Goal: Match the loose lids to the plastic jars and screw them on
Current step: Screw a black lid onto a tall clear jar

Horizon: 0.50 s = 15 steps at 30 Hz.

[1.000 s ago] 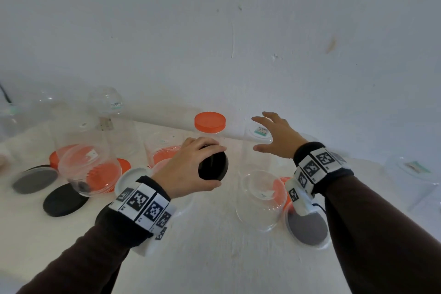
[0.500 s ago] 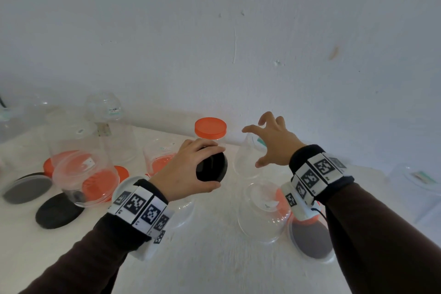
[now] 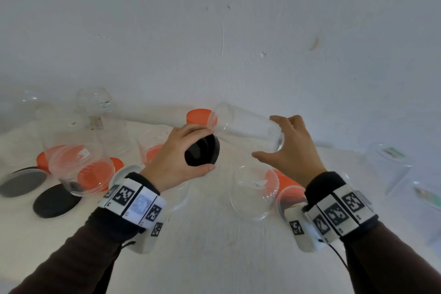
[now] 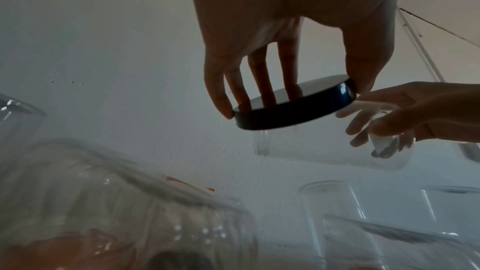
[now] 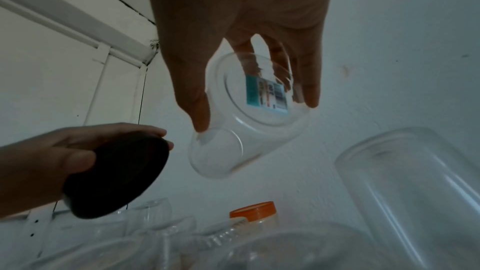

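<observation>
My left hand (image 3: 207, 149) grips a round black lid (image 3: 202, 150) by its rim, above the table; in the left wrist view the black lid (image 4: 293, 110) sits between thumb and fingers of that hand (image 4: 291, 98). My right hand (image 3: 267, 137) holds a clear plastic jar (image 3: 245, 126) by its base, tipped on its side in the air. The jar's open mouth points left, close to the lid and just above it. From the right wrist view, the jar (image 5: 249, 130) shows a label on its base, with the right hand (image 5: 255, 110) around it and the black lid (image 5: 116, 178) at left.
A jar with an orange lid (image 3: 201, 116) screwed on stands behind the hands by the wall. Several clear jars stand on the white table (image 3: 214, 246), such as one (image 3: 81, 167) at left and one (image 3: 253, 191) under my right wrist. Loose black lids (image 3: 56, 200) and orange lids (image 3: 117, 163) lie at left.
My right hand closed on the clear jar at the back, lifted it and tipped it sideways, mouth toward the black lid. My left hand kept the lid in nearly the same spot.
</observation>
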Available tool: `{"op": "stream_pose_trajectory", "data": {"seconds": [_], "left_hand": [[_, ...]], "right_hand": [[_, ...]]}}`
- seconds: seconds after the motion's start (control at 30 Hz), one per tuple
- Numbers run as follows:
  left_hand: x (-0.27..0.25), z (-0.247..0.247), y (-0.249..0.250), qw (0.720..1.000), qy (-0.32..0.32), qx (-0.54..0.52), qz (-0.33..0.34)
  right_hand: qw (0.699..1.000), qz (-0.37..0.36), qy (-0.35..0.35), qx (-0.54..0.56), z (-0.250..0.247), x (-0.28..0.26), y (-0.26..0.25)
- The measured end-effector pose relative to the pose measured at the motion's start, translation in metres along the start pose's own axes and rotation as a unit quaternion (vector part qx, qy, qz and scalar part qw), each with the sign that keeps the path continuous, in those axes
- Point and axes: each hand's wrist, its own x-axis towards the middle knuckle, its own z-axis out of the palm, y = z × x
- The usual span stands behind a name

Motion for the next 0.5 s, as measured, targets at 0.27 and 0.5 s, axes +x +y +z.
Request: {"op": "stream_pose_trajectory", "data": {"seconds": [0.27,0.5], "left_hand": [[-0.017,0.005,0.010,0.999,0.029,-0.044,-0.004],[-0.026,0.013,0.021,0.995,0.036,-0.089,0.005]], "right_hand": [[0.988,0.071,0.036,0.129,0.001,-0.055,0.010],[0.978,0.119,-0.011,0.174,0.007,-0.092,0.020]]}}
